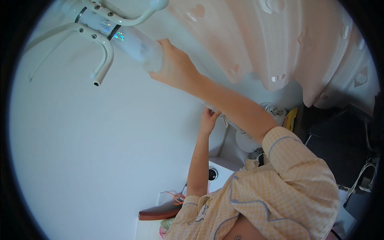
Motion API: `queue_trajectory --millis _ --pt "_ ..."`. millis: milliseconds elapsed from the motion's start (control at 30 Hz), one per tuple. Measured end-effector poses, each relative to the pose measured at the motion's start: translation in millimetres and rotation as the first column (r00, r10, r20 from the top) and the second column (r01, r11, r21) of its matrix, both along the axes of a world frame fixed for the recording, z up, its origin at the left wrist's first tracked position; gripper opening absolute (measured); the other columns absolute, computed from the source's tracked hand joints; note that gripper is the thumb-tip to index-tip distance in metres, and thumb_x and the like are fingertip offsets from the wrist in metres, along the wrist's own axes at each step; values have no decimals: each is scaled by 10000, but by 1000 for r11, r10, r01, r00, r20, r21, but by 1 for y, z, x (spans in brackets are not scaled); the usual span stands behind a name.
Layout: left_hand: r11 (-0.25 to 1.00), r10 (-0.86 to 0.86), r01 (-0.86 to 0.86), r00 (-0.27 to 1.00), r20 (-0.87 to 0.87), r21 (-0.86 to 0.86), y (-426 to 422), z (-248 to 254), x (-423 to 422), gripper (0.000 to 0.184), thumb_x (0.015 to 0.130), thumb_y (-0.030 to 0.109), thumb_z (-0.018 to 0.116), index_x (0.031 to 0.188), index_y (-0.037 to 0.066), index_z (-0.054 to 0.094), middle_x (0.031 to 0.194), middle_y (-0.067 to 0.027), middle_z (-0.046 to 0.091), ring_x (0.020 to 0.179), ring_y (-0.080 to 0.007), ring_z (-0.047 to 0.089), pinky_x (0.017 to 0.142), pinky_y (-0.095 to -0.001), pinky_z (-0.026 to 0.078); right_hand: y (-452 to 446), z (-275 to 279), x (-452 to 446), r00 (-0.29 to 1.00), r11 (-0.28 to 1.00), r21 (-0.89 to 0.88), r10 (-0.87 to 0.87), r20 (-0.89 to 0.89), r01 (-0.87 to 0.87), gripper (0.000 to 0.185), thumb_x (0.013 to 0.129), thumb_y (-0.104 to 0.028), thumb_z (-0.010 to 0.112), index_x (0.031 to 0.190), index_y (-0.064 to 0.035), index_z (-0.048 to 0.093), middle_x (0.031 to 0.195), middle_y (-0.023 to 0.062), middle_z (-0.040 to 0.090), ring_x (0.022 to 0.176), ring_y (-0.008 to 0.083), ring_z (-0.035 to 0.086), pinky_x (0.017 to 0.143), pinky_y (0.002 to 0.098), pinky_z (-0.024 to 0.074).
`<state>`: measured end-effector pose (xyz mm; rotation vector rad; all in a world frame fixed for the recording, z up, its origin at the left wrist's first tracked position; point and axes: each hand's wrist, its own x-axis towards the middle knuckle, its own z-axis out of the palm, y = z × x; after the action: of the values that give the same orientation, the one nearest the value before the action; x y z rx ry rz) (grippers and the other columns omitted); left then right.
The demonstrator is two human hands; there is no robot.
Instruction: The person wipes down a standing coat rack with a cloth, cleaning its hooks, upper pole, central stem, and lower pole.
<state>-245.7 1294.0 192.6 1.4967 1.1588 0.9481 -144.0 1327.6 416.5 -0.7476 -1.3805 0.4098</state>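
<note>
A white coat rack (134,42) with curved hooks runs diagonally from the upper left, its pole passing beneath my right forearm. My right hand (174,64) is wrapped round the pole just below the hooks; its fingertips are mostly hidden. Lower down, my left hand (209,120) has its fingers closed on the same pole, partly hidden by my right forearm. One curved hook (105,60) points downward, left of my right hand. Shiny glints show on the pole between the hooks.
A pink curtain (256,40) with heart shapes hangs at the upper right. Below it are a yellow packet (291,118), a dark surface (332,148) and cables (362,176). A brown wooden edge (158,215) and orange cord (176,197) lie near the pale wall (100,140).
</note>
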Motion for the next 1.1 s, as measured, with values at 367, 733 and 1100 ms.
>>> queue_trajectory --millis 367,733,1100 --pt "997 12 -8 999 45 -82 9 0 -1 405 748 24 602 1104 -2 410 1057 -99 514 998 -189 490 853 -302 406 23 73 20 924 963 -27 267 275 -270 872 510 -434 712 1064 143 363 897 223 545 832 311 564 714 338 464" --pt "994 43 -31 993 114 -107 4 4 -2 352 740 3 598 1055 11 442 1016 -70 528 959 -150 496 823 -279 403 14 10 1 987 984 -148 114 111 -97 557 570 -313 667 923 49 433 729 160 583 699 295 588 617 346 475" --pt "973 -156 229 732 663 -24 7 -20 -21 483 768 148 474 1212 38 319 1192 -77 404 1138 -185 360 946 -329 265 -13 -209 11 978 855 -481 207 -28 -195 579 595 -242 718 1060 -54 427 949 153 554 885 290 549 742 356 440"
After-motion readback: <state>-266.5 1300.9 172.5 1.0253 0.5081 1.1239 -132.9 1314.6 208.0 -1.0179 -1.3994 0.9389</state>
